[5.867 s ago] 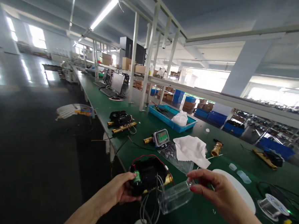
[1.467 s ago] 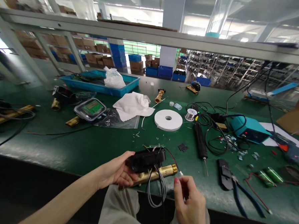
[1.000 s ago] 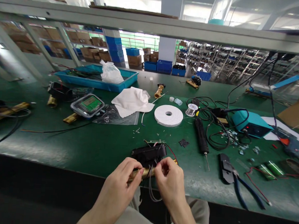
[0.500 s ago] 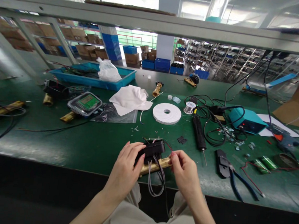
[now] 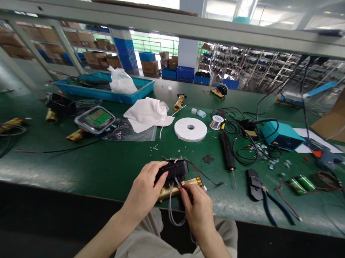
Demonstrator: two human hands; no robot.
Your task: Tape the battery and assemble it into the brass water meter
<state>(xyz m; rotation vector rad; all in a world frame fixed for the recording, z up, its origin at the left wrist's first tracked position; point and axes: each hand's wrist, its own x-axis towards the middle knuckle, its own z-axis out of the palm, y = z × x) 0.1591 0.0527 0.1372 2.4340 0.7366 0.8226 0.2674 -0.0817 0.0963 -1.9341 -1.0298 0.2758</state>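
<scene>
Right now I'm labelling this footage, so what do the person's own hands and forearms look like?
The left hand and right hand have no gloves and reddish nails. The forearms show no sleeve, watch or bracelet.

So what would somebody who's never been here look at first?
Probably the big white roll, lying flat near the middle of the green bench, and the bright turquoise box over to the right. Then their eye might drop to the front edge, where the left hand holds a black housing above a brass pipe and the right hand is at its grey wires.
</scene>
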